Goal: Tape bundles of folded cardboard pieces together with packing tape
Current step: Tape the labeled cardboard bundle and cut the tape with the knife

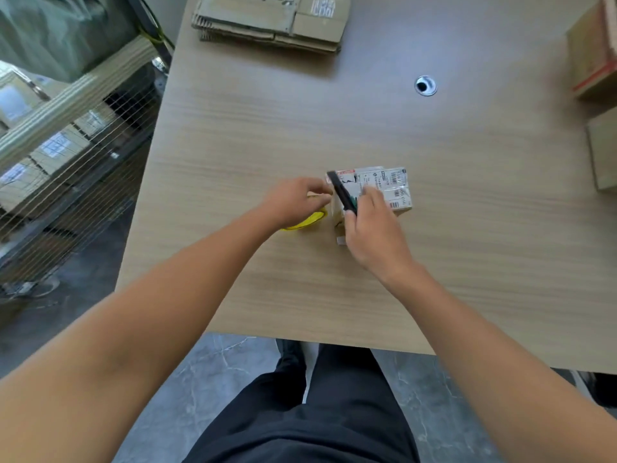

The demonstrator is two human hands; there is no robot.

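Gripping a slim black cutter (342,192) in the curled fingers of the right hand (374,235), laid across the left end of the small cardboard bundle (389,190), with the left hand (293,202) curled round a yellow tape roll (309,222) just left of that bundle. Seemingly at the cut-off step, calling next for a clean slice through taut tape, then smoothing the tail down. Blocky bundle, papered with labels and glossy under clear film, on a matte wood-grain table (267,128); flat corrugated stack (270,28) well beyond.

Wire-mesh cart (76,162), round desk grommet (425,85)
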